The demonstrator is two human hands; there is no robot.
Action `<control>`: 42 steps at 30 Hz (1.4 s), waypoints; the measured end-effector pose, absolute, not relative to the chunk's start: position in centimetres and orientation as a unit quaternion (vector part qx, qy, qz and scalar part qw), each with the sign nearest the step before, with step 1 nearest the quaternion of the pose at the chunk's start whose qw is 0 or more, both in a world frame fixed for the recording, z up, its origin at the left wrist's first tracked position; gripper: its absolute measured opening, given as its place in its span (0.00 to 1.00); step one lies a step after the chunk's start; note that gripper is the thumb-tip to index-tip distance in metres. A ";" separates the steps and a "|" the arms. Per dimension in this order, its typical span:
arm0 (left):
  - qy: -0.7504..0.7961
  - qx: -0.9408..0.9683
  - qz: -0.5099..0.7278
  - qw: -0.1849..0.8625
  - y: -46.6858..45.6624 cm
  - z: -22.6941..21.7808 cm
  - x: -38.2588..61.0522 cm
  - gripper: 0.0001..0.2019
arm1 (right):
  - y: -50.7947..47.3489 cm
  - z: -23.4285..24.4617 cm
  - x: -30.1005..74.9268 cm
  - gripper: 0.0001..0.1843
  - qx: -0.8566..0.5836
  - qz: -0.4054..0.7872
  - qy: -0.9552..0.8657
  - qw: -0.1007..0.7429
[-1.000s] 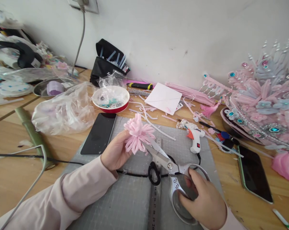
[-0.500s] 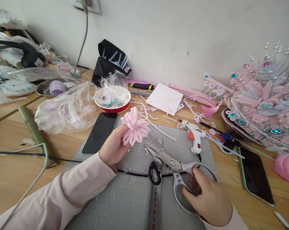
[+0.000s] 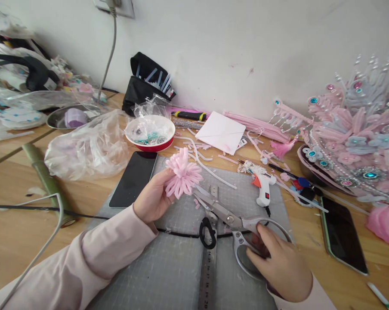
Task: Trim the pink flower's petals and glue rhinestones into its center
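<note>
Between the thumb and fingers of my left hand (image 3: pixel 154 196) is a fluffy pink looped flower (image 3: pixel 183 174), held up above the grey cutting mat (image 3: pixel 143 267). My right hand (image 3: pixel 283 262) grips large metal scissors (image 3: pixel 230 219) by their handles, and the blades point up and left toward the flower's lower right edge. Whether the blade tips touch the petals I cannot tell. Under the scissors lie a steel ruler (image 3: pixel 207 275) and a smaller pair of scissors with black handles (image 3: pixel 208 232).
A white glue gun (image 3: pixel 263 189) rests on the mat's right. Phones lie at left (image 3: pixel 133 178) and right (image 3: pixel 343 237). Behind are a red-rimmed bowl (image 3: pixel 164 145), a plastic bag (image 3: pixel 87 150) and a white card (image 3: pixel 220 131). A pink jewelled headdress (image 3: pixel 356 142) fills the right.
The flower has tipped slightly in my left hand, its top now a little lower and further right. My right hand and the scissors stay almost as they were.
</note>
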State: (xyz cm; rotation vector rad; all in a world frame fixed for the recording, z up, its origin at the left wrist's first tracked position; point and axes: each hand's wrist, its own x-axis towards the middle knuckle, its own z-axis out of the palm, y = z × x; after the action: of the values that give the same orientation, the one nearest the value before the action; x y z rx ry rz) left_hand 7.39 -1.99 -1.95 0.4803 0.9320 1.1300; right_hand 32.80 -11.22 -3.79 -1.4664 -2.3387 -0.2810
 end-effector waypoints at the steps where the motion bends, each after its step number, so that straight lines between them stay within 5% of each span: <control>1: 0.422 0.216 0.509 0.719 -2.0 -1.9 7.4 0.13 | -11.2 -3.8 32.8 0.09 -0.525 -0.090 -0.827 0.181; 33: 0.432 0.206 0.504 0.719 -2.0 -2.1 7.3 0.11 | -10.9 -3.5 33.7 0.13 -0.481 -0.098 -0.853 0.178; 42: 0.440 0.197 0.532 0.697 -2.0 -1.9 7.4 0.11 | -11.4 -3.7 32.7 0.15 -0.557 0.085 -0.804 0.190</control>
State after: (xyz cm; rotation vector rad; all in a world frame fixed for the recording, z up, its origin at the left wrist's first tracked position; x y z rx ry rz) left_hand 7.44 -1.97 -1.92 0.4392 0.9804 1.1860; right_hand 32.66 -11.44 -3.66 -1.5672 -2.2597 0.2385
